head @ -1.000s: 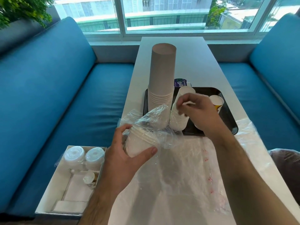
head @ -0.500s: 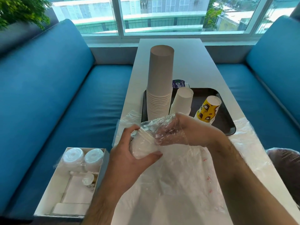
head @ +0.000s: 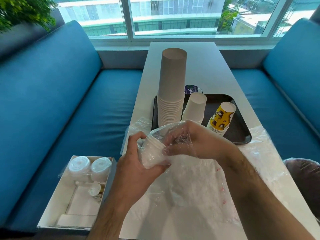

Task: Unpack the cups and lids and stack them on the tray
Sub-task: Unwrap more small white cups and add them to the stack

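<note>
Head view, frame centre: the left hand (head: 138, 163) grips a stack of white cups (head: 152, 153) inside a clear plastic bag (head: 190, 187); the right hand (head: 188, 141), inside the bag, pinches the stack's rim. Just above, the black tray (head: 242, 134) holds three upturned cup stacks.

my left hand (head: 138, 163) curls its fingers (head: 136, 137) and thumb round a wrapped stack of cups (head: 152, 153), forearm coming up from below. my right hand (head: 190, 141) reaches in from the right, fingers bent inside the plastic wrap (head: 173, 132) at the stack's rim.
</note>
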